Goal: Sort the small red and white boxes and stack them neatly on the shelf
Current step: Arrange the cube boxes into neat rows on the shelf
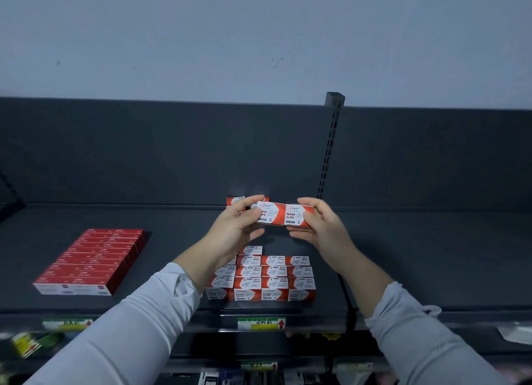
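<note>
Two small red and white paper clip boxes [285,214] are held side by side in the air above the dark shelf [178,229]. My left hand [237,229] grips the left box's end, and my right hand [322,226] grips the right box's end. Below them, several matching boxes [262,278] stand in neat rows near the shelf's front, stacked two high at the front. Another red and white box [233,201] sits at the back of the shelf, partly hidden behind my left hand.
A flat block of red boxes [92,261] lies on the shelf at the left. A slotted upright post [331,145] divides the dark back panel. Price labels [261,323] line the shelf's front edge, with more goods on the shelves below.
</note>
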Demonstrator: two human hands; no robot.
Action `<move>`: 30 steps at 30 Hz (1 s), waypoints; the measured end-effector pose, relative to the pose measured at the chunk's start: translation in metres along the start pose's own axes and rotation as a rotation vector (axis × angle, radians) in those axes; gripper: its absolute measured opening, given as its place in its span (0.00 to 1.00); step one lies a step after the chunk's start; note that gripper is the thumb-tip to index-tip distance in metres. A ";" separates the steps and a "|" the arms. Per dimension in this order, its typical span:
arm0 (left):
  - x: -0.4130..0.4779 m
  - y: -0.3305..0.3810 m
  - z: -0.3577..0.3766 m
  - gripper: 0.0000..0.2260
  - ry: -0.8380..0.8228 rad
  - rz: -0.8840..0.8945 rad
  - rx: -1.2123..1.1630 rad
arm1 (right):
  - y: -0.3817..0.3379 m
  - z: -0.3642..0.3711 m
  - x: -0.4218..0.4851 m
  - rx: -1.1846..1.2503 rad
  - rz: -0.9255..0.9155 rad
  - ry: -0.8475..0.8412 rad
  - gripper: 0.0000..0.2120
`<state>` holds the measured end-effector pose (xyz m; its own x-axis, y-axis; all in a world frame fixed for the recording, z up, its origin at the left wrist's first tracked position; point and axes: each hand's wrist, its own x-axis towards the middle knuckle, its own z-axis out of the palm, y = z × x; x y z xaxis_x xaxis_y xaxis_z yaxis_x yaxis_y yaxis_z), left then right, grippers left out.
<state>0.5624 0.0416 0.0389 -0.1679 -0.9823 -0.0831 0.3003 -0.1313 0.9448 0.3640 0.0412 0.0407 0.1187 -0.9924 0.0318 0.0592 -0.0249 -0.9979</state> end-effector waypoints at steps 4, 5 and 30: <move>0.006 -0.001 -0.003 0.13 -0.019 -0.010 0.108 | 0.004 -0.004 0.003 -0.081 0.008 0.024 0.11; 0.007 -0.001 -0.003 0.13 -0.022 -0.011 0.139 | 0.004 -0.005 0.004 -0.096 0.005 0.025 0.12; 0.066 -0.045 -0.013 0.12 -0.145 0.162 1.179 | 0.056 -0.025 0.037 -0.544 0.065 -0.020 0.11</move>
<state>0.5504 -0.0189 -0.0135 -0.3340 -0.9421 0.0283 -0.7048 0.2696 0.6562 0.3472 0.0001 -0.0154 0.1237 -0.9917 -0.0355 -0.4698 -0.0270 -0.8823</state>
